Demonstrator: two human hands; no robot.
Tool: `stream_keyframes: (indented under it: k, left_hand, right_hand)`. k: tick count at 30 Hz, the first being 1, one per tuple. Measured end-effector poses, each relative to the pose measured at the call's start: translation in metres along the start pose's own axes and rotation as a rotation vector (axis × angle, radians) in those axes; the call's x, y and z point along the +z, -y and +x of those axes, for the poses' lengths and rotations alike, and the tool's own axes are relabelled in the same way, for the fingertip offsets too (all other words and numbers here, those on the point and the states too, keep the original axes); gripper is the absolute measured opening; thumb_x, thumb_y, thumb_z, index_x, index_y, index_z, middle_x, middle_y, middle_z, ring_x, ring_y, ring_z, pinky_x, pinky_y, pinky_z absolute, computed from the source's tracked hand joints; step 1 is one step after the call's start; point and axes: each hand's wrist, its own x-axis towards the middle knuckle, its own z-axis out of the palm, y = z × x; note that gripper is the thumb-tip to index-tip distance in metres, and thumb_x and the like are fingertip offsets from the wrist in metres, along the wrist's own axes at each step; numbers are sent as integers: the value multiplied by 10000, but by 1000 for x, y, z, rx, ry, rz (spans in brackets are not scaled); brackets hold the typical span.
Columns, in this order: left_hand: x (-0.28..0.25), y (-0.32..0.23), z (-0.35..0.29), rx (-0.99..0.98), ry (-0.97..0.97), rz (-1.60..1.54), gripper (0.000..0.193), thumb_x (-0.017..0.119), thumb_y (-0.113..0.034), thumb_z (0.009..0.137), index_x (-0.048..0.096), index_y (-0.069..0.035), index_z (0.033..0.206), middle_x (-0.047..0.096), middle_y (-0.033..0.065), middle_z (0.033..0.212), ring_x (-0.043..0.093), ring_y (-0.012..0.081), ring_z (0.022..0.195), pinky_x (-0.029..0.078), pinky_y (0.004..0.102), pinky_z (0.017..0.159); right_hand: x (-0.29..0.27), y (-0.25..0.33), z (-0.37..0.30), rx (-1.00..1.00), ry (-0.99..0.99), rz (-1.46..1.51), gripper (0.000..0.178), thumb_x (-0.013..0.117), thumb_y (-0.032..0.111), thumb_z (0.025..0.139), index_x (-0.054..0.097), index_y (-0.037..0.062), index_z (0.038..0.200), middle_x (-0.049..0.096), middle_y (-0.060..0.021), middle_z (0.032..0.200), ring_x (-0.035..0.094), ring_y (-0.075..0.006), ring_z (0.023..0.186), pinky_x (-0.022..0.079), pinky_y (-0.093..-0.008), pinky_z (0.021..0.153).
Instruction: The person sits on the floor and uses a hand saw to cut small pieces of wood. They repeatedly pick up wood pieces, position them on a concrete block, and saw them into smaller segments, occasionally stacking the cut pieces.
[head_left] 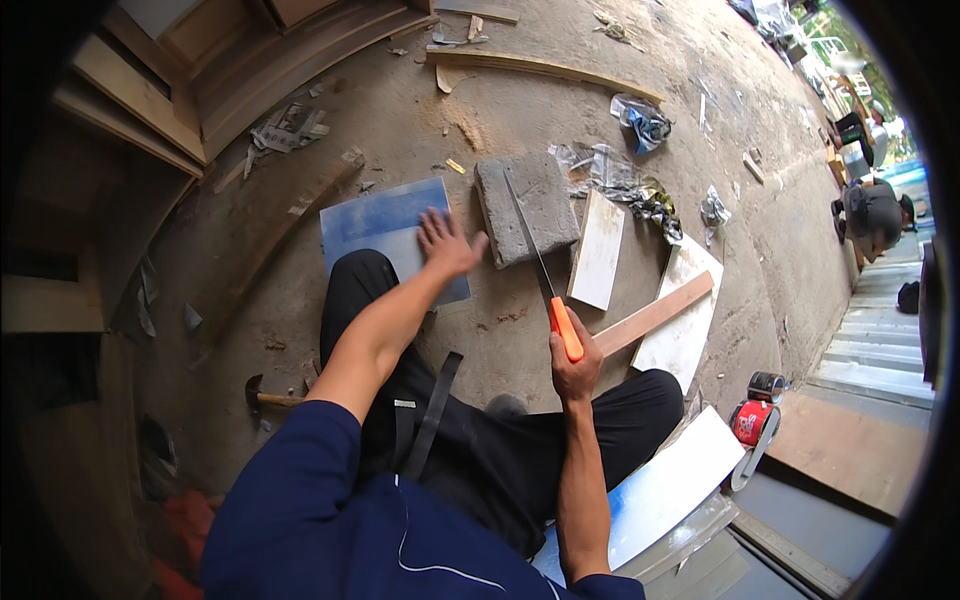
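Nearest, a white-and-blue panel (690, 475) is seen beside the person's right leg, and a hammer (257, 395) is seen on the ground to the left of the crossed legs. In front of the lap, the grip of the right hand (577, 367) is clamped on the orange handle of a handsaw (566, 325), whose narrow blade is pointed forward and leftward. Just beyond that hand, a reddish-brown wooden strip (660, 313) is laid across a larger white board (685, 335). The left hand (450, 248) is held palm down over a blue-and-whitish sheet (375, 220), its grip spread with the fingers apart; whether weight is put on the sheet cannot be told. Part of the sheet is hidden by the left knee. To the right of the sheet, a rough grey block (505, 205) is crossed by the saw's blade; whether it is touched by the tip cannot be told. A white-faced wooden piece (600, 250) is placed just beside the block. Farther off, crumpled blue wrapping (645, 125) and a long plank (545, 73) are strewn on the ground, and a crouching person (870, 215) is seen at far right.
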Motion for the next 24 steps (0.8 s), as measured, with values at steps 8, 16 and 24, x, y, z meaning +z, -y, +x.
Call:
stream_keyframes:
  k: [8,16,24]
  left_hand:
    - [8,13,13,384,-113,-195,692,399,-484,957,283,-59,1489,239,170,1563,170,332,1462,114,533,1174]
    - [-4,79,65,-91,181,-101,897,401,-575,920,-51,-112,1542,-156,189,1589,-163,343,1468,-93,547,1140]
    - [4,86,76,-151,213,-90,957,435,-599,906,-107,-119,1532,-208,159,1584,-225,316,1455,-117,549,1125]
  right_hand:
    - [1,-9,-4,22,-17,24,418,646,118,845,614,9,1247,693,-191,1088,689,-228,963,518,-308,837]
    - [41,27,-4,190,63,123,395,658,125,857,622,-6,1228,708,-155,1036,677,-192,912,515,-289,816]
    - [102,42,15,322,154,124,408,660,175,844,624,22,1221,695,-205,875,698,-199,794,531,-315,722]
